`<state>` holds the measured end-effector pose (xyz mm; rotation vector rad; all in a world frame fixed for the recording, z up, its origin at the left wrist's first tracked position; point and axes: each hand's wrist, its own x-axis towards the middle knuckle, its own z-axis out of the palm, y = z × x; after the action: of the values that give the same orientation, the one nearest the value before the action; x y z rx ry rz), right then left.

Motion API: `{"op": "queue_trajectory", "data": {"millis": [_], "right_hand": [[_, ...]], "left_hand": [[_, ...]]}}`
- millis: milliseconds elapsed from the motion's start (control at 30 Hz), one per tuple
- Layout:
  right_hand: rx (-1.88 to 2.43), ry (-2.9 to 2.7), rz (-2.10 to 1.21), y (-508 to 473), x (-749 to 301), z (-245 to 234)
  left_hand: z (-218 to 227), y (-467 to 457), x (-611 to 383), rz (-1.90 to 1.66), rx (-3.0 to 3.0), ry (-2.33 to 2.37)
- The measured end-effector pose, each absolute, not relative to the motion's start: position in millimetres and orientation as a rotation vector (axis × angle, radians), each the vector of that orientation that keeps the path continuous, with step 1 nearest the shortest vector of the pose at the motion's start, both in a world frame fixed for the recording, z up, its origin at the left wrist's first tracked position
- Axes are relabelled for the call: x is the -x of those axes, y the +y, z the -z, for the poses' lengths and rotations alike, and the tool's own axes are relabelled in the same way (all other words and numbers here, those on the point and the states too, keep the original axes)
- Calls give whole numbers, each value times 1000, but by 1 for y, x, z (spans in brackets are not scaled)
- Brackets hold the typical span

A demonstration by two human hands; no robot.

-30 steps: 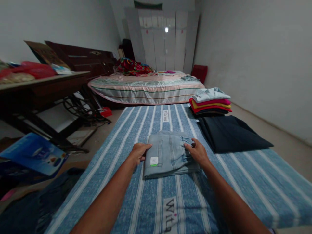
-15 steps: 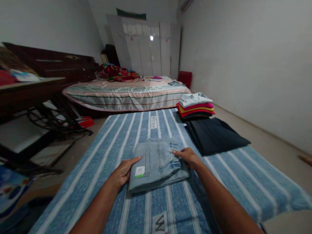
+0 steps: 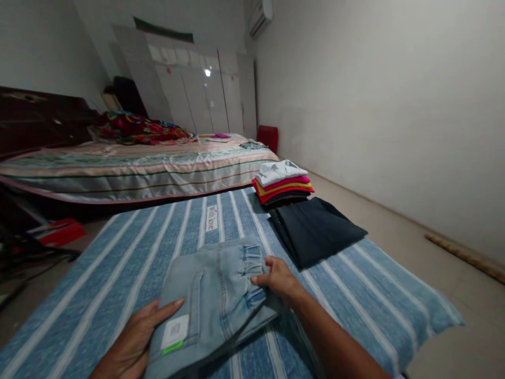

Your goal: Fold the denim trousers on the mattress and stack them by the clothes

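Note:
Folded light-blue jeans (image 3: 211, 284) are between my two hands, with a pocket, a white and green label and a gathered waistband on top. My left hand (image 3: 138, 334) grips the jeans' left edge, thumb on top beside the label and fingers underneath. At the gathered waistband, my right hand (image 3: 280, 279) pinches the right side with its thumb over the cloth. The near edge of the jeans looks raised off the striped blue cover (image 3: 130, 252). Dark folded trousers (image 3: 315, 229) lie to the right, beyond my right hand.
Behind the dark trousers stands a stack of folded clothes (image 3: 282, 181), white on top, with pink, yellow, red and dark layers. A bed (image 3: 158, 168) with a satiny striped sheet lies further back. The wall (image 3: 374, 105) runs along the right, with a wooden stick (image 3: 465, 258) on the floor.
The view has swung to the right. Both hands have lifted the folded jeans, which now appear closer and larger, their near edge off the cover. The dark trousers and the stack stay put.

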<state>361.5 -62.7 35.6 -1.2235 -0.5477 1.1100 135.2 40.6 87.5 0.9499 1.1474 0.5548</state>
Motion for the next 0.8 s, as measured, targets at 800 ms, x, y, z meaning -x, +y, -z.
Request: {"op": "queue_trajectory", "data": {"millis": [800], "right_hand": [[1788, -351, -739, -145, -674, -32]], "left_hand": [[-39, 5, -459, -356, -1032, 854]]}}
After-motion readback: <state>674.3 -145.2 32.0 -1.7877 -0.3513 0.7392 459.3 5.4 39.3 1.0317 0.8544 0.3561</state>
